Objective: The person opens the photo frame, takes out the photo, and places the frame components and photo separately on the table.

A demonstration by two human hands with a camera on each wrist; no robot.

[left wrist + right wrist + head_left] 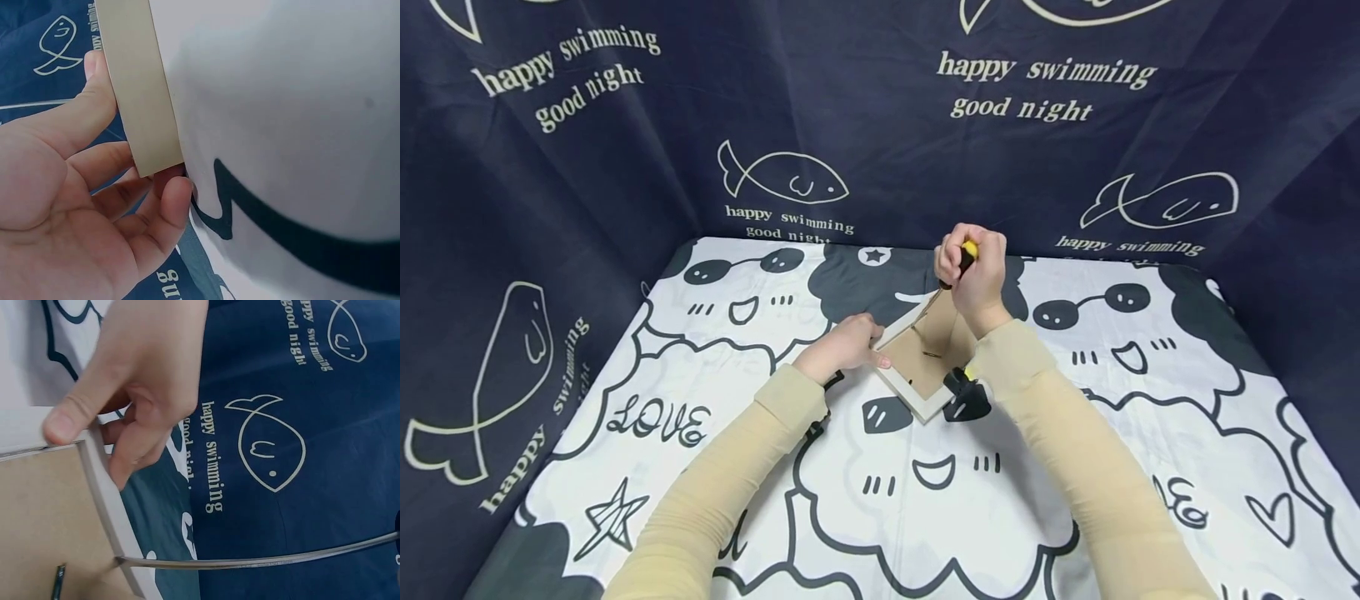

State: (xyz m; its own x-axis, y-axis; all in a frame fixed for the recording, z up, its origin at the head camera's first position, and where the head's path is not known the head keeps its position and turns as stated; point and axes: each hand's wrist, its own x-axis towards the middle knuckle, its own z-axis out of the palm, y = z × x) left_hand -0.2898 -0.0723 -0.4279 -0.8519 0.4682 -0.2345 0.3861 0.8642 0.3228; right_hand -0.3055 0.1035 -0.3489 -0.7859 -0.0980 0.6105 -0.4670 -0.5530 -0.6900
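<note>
A picture frame (922, 407) lies back up on the cloth, its brown backing board (949, 337) inside a pale rim. My left hand (848, 343) pinches its left corner, thumb over the rim; in the left wrist view the fingers (172, 200) curl at the corner's underside. My right hand (977, 271) grips the black and yellow handle of a screwdriver (964, 260), held tilted above the far side. In the right wrist view the metal shaft (262, 561) reaches the rim's inner edge (107, 494). A small dark metal tab (59, 581) shows on the board.
A black and yellow wrist strap (958, 383) shows below my right wrist, overlapping the frame's near right side. White cloth (932, 517) with black cartoon prints covers the table. Dark blue curtains (880, 100) stand close behind and at both sides.
</note>
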